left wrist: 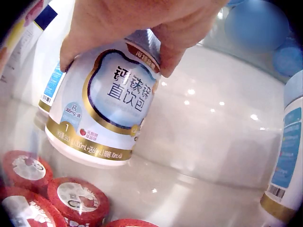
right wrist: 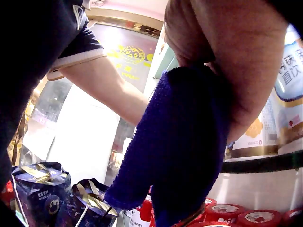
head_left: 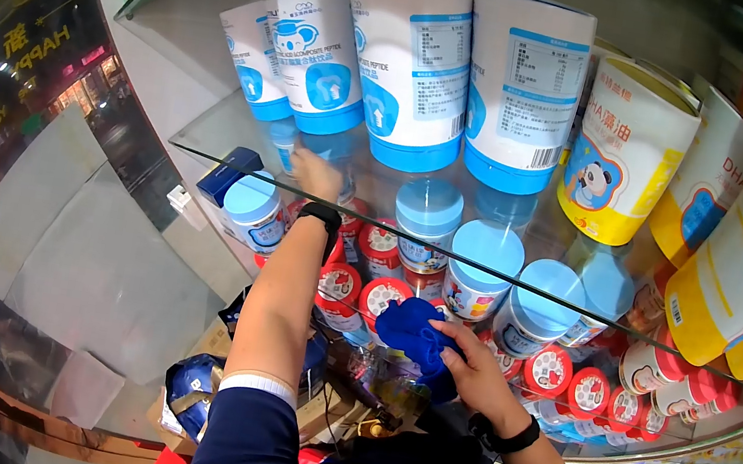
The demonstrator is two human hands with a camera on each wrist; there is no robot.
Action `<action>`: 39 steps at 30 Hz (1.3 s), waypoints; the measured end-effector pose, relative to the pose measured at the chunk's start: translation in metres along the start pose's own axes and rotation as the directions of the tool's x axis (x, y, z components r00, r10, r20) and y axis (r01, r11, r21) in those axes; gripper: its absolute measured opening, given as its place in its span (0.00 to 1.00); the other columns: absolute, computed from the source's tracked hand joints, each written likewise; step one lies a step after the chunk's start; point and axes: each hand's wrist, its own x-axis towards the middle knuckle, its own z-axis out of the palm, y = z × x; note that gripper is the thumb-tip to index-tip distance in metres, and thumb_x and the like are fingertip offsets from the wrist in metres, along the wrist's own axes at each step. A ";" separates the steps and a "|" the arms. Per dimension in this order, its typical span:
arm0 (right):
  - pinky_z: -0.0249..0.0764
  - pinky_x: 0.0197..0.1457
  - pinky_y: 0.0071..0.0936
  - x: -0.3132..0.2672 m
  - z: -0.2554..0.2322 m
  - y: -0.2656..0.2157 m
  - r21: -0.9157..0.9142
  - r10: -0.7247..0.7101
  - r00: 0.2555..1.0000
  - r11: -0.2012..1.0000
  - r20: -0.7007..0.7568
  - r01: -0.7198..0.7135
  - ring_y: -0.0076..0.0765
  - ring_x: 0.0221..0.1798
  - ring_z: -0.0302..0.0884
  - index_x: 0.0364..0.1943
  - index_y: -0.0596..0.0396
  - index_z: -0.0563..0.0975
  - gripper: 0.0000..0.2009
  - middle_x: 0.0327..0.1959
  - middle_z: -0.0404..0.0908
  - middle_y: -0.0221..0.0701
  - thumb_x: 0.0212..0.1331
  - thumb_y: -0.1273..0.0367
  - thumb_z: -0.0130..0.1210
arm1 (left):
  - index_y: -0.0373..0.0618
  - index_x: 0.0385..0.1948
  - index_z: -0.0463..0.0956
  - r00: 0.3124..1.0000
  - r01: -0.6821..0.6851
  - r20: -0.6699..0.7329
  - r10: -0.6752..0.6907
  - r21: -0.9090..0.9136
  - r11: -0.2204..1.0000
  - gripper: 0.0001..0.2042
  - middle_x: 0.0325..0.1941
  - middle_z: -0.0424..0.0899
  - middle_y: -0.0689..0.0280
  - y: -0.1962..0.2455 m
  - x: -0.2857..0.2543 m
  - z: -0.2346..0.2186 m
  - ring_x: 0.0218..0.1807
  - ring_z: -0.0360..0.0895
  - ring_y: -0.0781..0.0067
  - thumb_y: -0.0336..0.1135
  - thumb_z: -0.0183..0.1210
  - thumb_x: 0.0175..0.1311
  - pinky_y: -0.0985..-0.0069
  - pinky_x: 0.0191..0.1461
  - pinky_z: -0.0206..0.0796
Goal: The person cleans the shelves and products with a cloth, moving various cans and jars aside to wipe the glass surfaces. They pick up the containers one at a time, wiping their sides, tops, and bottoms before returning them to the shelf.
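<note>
My left hand point(head_left: 317, 175) reaches in over the middle shelf at the left and grips a white jar point(left wrist: 94, 109) by its top. In the left wrist view, thumb and fingers straddle the lid, and the jar tilts a little. Its label has a blue panel and gold bands. Lower and to the right, my right hand point(head_left: 485, 384) holds a bunched blue cloth point(head_left: 418, 337) in front of the shelves. In the right wrist view the cloth point(right wrist: 175, 142) hangs down from the fingers.
Large white-and-blue canisters point(head_left: 416, 74) and yellow-and-white canisters point(head_left: 625, 156) line the upper glass shelf, whose front edge point(head_left: 410, 236) crosses the view. Below stand blue-lidded jars point(head_left: 485, 250) and several red-lidded tins point(head_left: 549, 369). A dark blue box point(head_left: 230, 173) sits at the left.
</note>
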 end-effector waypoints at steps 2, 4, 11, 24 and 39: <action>0.64 0.66 0.33 0.001 0.001 0.001 -0.011 -0.004 1.000 1.000 0.003 0.004 0.44 0.62 0.70 0.61 0.52 0.71 0.20 0.58 0.73 0.42 0.64 0.75 0.50 | 0.39 0.67 0.52 0.998 0.057 -0.007 -0.057 0.046 0.997 0.50 0.61 0.61 0.41 -0.003 0.003 0.004 0.62 0.62 0.37 0.42 0.75 0.42 0.52 0.65 0.57; 0.64 0.66 0.33 0.001 0.000 0.002 -0.020 -0.005 1.000 1.000 0.005 0.006 0.45 0.63 0.70 0.61 0.52 0.71 0.20 0.59 0.73 0.42 0.64 0.75 0.50 | 0.42 0.69 0.49 0.995 0.101 -0.007 -0.101 0.102 0.990 0.51 0.64 0.58 0.40 -0.008 0.004 0.014 0.65 0.58 0.36 0.43 0.75 0.44 0.51 0.67 0.54; 0.63 0.67 0.34 -0.004 -0.001 0.000 0.012 0.036 0.999 0.999 0.004 -0.036 0.46 0.64 0.69 0.61 0.52 0.70 0.20 0.61 0.72 0.43 0.64 0.75 0.50 | 0.44 0.69 0.52 0.984 0.176 -0.035 -0.173 0.125 0.976 0.47 0.69 0.50 0.35 0.013 -0.008 0.012 0.71 0.49 0.35 0.46 0.71 0.49 0.53 0.73 0.46; 0.64 0.65 0.30 -0.015 0.000 0.003 0.104 0.074 0.997 0.992 0.018 -0.076 0.37 0.60 0.71 0.62 0.52 0.70 0.21 0.57 0.74 0.38 0.63 0.77 0.49 | 0.33 0.56 0.70 0.636 -0.530 0.445 0.630 -0.340 0.777 0.41 0.52 0.78 0.44 0.138 -0.086 -0.068 0.56 0.74 0.42 0.53 0.71 0.43 0.56 0.59 0.67; 0.64 0.64 0.28 -0.030 -0.003 0.007 0.083 0.053 0.997 0.995 -0.064 -0.047 0.38 0.59 0.72 0.61 0.53 0.71 0.20 0.56 0.74 0.38 0.64 0.76 0.49 | 0.32 0.54 0.69 0.607 -0.112 0.741 0.286 -0.277 0.954 0.35 0.44 0.83 0.50 0.106 -0.029 -0.046 0.38 0.82 0.55 0.47 0.71 0.47 0.65 0.45 0.73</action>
